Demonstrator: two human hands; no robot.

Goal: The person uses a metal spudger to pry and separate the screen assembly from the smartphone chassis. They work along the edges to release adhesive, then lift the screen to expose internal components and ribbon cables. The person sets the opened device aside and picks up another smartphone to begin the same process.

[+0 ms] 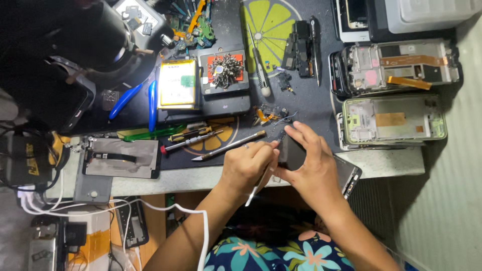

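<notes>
My left hand [245,168] pinches silver tweezers [259,183], whose tips point at a small dark phone part [290,152]. My right hand [310,159] grips that dark part from the right and holds it upright over the front edge of the bench. Beneath my right hand lies a dark phone [348,175], partly hidden by the hand. A metal spudger [228,145] lies just left of my left hand.
Two opened phone frames [396,65] [394,120] lie at the right. A yellow battery [177,84], a tray of screws [224,70], blue-handled pliers [135,100], screwdrivers and a microscope [95,40] stand at the left and back. White cables [150,206] hang below the bench.
</notes>
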